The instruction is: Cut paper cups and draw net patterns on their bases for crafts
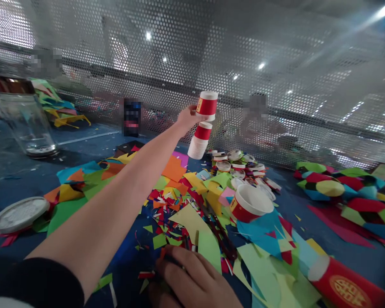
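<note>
My left hand [186, 119] reaches far across the table, its fingers closed round a red-and-white paper cup [207, 105]. Directly beneath that cup stands a nested stack of paper cups [199, 143], rims down; whether the two touch I cannot tell. Low in the middle, my right hand [194, 276] rests among coloured paper scraps [170, 214] with its fingers curled in. An orange bit shows by its fingertips, but what it grips is hidden. Dark-handled scissors [223, 235] lie among the paper just beyond it.
An open paper cup [252, 203] and a red cup [349, 282] lie to the right. Paper-decorated objects [346, 188] sit farther right. A glass jar [35, 119] and a white lid [21, 214] are at left. Several lids [237, 167] pile before a perforated metal screen [179, 55].
</note>
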### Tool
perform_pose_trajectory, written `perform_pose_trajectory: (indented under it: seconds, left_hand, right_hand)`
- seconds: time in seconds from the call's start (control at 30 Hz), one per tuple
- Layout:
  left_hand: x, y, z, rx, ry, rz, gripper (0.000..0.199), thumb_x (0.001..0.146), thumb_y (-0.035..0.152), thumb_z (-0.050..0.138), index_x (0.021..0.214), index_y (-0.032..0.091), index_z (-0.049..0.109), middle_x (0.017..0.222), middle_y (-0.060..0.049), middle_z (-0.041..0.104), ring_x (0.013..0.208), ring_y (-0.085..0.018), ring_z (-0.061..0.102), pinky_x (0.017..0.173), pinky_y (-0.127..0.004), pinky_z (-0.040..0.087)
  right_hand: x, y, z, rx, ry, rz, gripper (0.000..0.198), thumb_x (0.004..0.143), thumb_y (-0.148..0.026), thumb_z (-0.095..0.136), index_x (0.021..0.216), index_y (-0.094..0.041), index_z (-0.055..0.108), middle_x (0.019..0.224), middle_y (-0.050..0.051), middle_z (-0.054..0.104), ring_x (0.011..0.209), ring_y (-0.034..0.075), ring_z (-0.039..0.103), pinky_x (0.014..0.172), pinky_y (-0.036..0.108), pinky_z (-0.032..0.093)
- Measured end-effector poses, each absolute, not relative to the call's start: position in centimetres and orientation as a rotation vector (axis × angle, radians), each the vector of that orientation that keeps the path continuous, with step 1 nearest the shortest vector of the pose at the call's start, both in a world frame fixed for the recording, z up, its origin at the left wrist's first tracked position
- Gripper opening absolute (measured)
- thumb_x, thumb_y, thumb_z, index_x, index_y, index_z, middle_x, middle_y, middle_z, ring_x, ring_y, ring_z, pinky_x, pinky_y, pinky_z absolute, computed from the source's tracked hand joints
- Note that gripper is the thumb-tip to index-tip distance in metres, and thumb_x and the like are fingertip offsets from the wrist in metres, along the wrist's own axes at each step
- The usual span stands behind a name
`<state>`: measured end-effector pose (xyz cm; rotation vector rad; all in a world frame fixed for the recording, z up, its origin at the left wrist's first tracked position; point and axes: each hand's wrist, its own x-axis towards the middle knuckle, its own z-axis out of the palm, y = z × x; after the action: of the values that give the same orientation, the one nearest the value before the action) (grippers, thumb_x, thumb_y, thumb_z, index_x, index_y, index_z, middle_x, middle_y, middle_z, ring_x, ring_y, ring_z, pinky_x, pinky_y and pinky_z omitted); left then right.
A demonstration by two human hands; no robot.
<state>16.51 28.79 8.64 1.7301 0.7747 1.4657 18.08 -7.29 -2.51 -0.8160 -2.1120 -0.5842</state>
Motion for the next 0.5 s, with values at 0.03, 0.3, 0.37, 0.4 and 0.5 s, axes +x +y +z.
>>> perform_pose_trajectory:
  seconds: [0.03, 0.3, 0.37, 0.4, 0.5]
  left_hand:
    - [16.2, 28.6, 8.8, 1.732, 0.778, 1.467, 0.035, 0.098, 0.034, 0.064, 0.127, 0.016, 0.060, 0.128, -0.011, 0.062, 0.109, -0.025, 0.065, 0.092, -0.046, 0.057]
    - [12.1, 24.2, 10.3, 1.788, 0.805, 1.442, 0.033, 0.097, 0.032, 0.065, 0.125, 0.016, 0.061, 0.128, -0.010, 0.063, 0.111, -0.025, 0.064, 0.095, -0.048, 0.056]
    - [10.6, 22.4, 10.6, 1.809, 0.780, 1.426, 0.033, 0.096, 0.031, 0.066, 0.125, 0.016, 0.061, 0.127, -0.010, 0.063, 0.112, -0.026, 0.064, 0.096, -0.048, 0.056]
    - [9.9, 21.4, 10.6, 1.814, 0.771, 1.419, 0.032, 0.096, 0.030, 0.067, 0.124, 0.016, 0.061, 0.127, -0.010, 0.063, 0.112, -0.026, 0.064, 0.096, -0.048, 0.055]
    - [7.6, 18.1, 10.4, 1.808, 0.777, 1.397, 0.034, 0.093, 0.026, 0.070, 0.123, 0.015, 0.061, 0.126, -0.010, 0.063, 0.114, -0.026, 0.063, 0.097, -0.049, 0.054]
  right_hand:
    - [18.3, -7.4, -2.3, -0.798, -2.157, -0.586, 0.035, 0.104, -0.019, 0.047, 0.076, -0.024, 0.068, 0.079, -0.008, 0.078, 0.081, 0.014, 0.075, 0.062, 0.022, 0.059]
    - [19.3, -8.0, -1.5, -0.769, -2.349, -0.548, 0.026, 0.100, -0.032, 0.055, 0.083, -0.019, 0.070, 0.077, -0.001, 0.076, 0.081, 0.017, 0.070, 0.065, 0.028, 0.054]
    - [19.6, -8.5, -1.2, -0.830, -2.445, -0.476, 0.019, 0.095, -0.033, 0.061, 0.087, -0.019, 0.071, 0.079, 0.001, 0.076, 0.081, 0.019, 0.068, 0.067, 0.029, 0.054]
    - [19.7, -8.7, -1.0, -0.875, -2.484, -0.442, 0.016, 0.093, -0.031, 0.062, 0.089, -0.019, 0.071, 0.080, 0.002, 0.075, 0.081, 0.019, 0.068, 0.069, 0.030, 0.054]
    - [20.0, -9.4, -0.2, -1.006, -2.582, -0.379, 0.012, 0.092, -0.026, 0.062, 0.095, -0.019, 0.072, 0.081, 0.004, 0.074, 0.082, 0.020, 0.067, 0.075, 0.033, 0.053]
